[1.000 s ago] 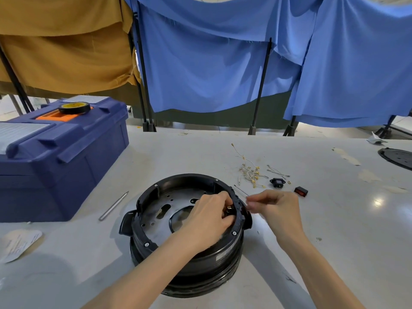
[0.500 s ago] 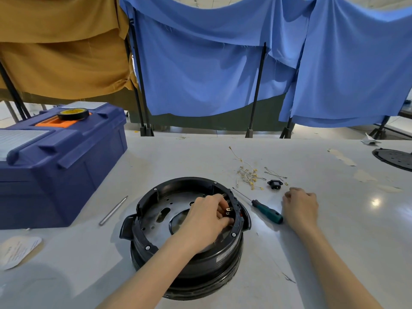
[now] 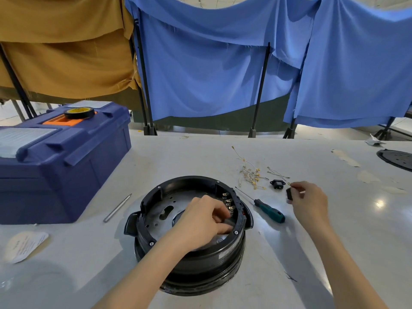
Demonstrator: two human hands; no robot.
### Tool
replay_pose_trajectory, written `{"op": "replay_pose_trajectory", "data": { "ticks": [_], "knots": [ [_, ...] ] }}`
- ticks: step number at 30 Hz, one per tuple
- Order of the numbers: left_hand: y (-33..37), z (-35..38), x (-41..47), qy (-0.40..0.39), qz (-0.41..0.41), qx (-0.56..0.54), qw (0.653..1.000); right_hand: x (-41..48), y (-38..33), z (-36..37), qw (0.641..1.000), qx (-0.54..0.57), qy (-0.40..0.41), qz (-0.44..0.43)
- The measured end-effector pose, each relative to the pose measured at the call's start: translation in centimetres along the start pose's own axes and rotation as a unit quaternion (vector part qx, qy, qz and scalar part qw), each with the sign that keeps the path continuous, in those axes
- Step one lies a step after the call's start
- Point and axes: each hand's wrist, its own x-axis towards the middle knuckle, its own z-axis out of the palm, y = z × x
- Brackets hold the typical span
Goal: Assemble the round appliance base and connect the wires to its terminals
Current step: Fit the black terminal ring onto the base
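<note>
Base (image 3: pixel 191 264) on the surface (image 3: pixel 200 152) | my left hand (image 3: pixel 207 217) curled inside by its terminals (image 3: pixel 227 201), grip: can't tell | my right hand (image 3: pixel 308 201) grip pinching a small black part (image 3: pixel 289 194) near the wires (image 3: pixel 250 175)

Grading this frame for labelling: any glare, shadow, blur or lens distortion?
Head view: bright glare spots the table right of the right hand; soft shadows flank the round base; the wide angle tilts the curtain poles; the small black part that hand pinches looks slightly soft.

left hand (image 3: pixel 200 221) — what it holds unclear | black disc (image 3: pixel 397 159) — cut off right
</note>
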Motion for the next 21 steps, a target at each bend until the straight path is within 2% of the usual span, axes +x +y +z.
{"op": "replay_pose_trajectory", "data": {
  "ticks": [2, 4, 7, 11, 15, 21],
  "knots": [
    [0.2, 0.1, -0.1, 0.001, 0.008, 0.019, 1.000, -1.1, -1.5, -0.8, 0.980, 0.185, -0.066, -0.003],
    [0.4, 0.2, -0.2, 0.004, 0.014, 0.044, 0.999, -2.3, -2.8, -1.3, 0.951, 0.269, -0.150, -0.029],
    [0.7, 0.3, -0.1, 0.005, 0.008, 0.056, 0.998, -3.7, -3.8, -1.1, 0.931, 0.265, -0.240, -0.071],
    [0.8, 0.2, -0.1, 0.005, 0.007, 0.052, 0.999, -4.3, -4.0, -0.5, 0.910, 0.273, -0.301, -0.080],
    [0.8, 0.2, 0.0, 0.001, 0.011, 0.032, 0.999, -4.4, -3.8, -0.4, 0.896, 0.283, -0.332, -0.082],
    [1.2, 0.5, 0.0, 0.008, 0.012, 0.020, 1.000, -4.5, -3.7, -0.2, 0.892, 0.292, -0.330, -0.101]
  ]
}}
